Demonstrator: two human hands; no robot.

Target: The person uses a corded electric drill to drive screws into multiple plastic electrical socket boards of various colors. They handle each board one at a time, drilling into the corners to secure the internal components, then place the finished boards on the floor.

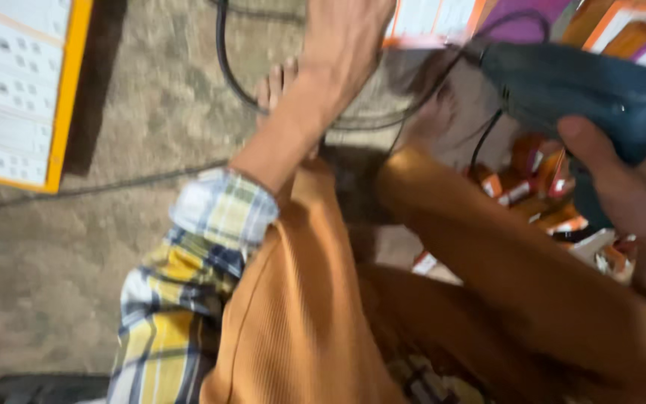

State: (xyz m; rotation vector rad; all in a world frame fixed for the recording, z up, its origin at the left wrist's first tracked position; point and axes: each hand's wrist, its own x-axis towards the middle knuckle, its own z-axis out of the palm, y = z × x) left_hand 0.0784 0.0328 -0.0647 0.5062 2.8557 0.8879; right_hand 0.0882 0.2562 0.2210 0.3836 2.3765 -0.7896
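Inspector A: Where is the drill?
Inspector B: The blue-grey power drill (577, 86) sits far right, its long axis running left to right, with the right hand (641, 202) wrapping its fingers round the grip.
Inspector A: And the left hand (345, 45)?
Inspector B: It reaches far, toward the black cable (226, 67); fingers cut off, cannot tell.

Box (20, 90) far left on floor (114, 247) — drill (577, 90) right, above small packets (540, 194)

The scene is seen from one head camera, pointed steeply down and very close. The orange trousers (315, 314) fill the middle, with the concrete floor (54, 284) to their left.
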